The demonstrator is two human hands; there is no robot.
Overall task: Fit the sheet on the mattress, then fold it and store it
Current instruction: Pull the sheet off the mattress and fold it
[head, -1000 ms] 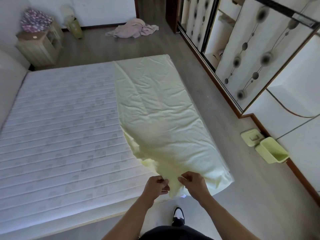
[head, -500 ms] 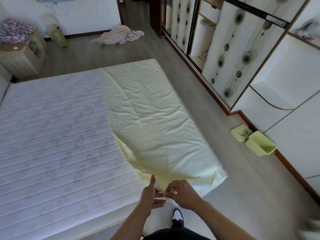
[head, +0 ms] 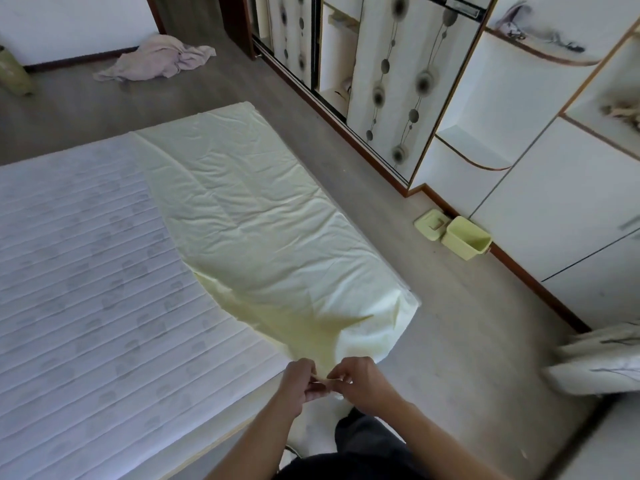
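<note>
Both my forearms reach forward from the bottom of the view and converge, bare to the elbow. My left hand [head: 298, 382] sits with its back toward the camera, fingers curled inward and pinching at the tips. My right hand [head: 360, 379] faces it, knuckles up, fingers bent and pinching too. The two hands almost touch at the fingertips, and both wrists are roughly straight.
</note>
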